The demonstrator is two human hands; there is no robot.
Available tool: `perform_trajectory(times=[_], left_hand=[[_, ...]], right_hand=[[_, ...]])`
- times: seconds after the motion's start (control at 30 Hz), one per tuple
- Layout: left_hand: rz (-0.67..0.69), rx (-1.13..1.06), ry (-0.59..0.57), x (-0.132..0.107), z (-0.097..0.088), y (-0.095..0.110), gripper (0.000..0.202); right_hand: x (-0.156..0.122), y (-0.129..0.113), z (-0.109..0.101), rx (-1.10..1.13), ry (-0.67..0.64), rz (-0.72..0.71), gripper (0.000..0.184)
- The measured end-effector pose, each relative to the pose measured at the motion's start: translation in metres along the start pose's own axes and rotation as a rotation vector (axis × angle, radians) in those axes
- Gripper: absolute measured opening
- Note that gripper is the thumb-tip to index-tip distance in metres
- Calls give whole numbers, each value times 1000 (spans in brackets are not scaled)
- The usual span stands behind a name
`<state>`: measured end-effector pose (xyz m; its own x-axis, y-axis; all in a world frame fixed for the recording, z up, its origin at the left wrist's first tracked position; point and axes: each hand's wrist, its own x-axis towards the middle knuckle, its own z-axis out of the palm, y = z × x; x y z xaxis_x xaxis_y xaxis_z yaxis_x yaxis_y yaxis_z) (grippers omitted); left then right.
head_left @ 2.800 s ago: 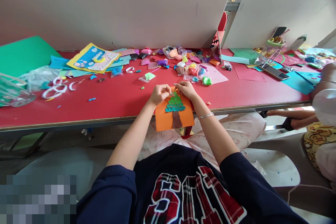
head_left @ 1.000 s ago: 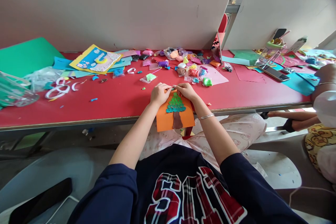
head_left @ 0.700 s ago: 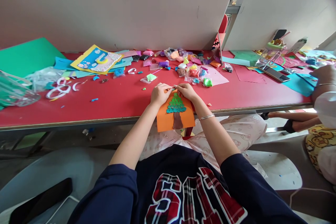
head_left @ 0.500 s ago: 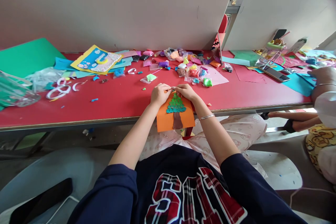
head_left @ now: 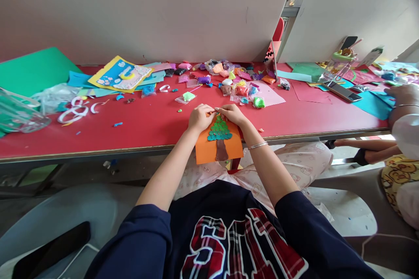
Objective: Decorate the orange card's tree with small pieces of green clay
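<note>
An orange card [head_left: 203, 152] hangs partly over the front edge of the red table [head_left: 153, 126]. On it is a clay tree with a brown trunk [head_left: 221, 151] and a crown of small flattened pieces [head_left: 219, 131], teal at the bottom and lighter green toward the top. My left hand [head_left: 200, 117] and my right hand [head_left: 233, 114] meet above the treetop, over the card's upper part. Fingers on both are pinched together, their tips touching or nearly so. Anything between them is too small or too hidden to name.
Bagged clay [head_left: 241, 90] in many colours lies behind my hands, with an opened light green packet [head_left: 188, 96] nearer. To the left are a yellow-bordered picture [head_left: 121, 74], white strips [head_left: 73, 113] and a clear cup [head_left: 22, 111]. Another person's hand [head_left: 404, 96] and a phone [head_left: 342, 91] are at right.
Almost nothing differs. My fingertips have shifted very slightly above the treetop, and a bit more green shows at its tip.
</note>
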<state>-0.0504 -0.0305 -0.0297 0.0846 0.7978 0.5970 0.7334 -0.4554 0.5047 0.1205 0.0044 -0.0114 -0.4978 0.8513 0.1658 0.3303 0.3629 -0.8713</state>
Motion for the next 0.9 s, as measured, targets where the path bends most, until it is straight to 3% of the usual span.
perform_trajectory(times=[0.7, 0.9], left_hand=[[136, 259, -37, -2, 2, 6, 19], [83, 222, 62, -3, 3, 10, 14]], right_hand=[[1, 2, 0, -118, 62, -14, 40], [1, -2, 2, -3, 291, 59, 36]])
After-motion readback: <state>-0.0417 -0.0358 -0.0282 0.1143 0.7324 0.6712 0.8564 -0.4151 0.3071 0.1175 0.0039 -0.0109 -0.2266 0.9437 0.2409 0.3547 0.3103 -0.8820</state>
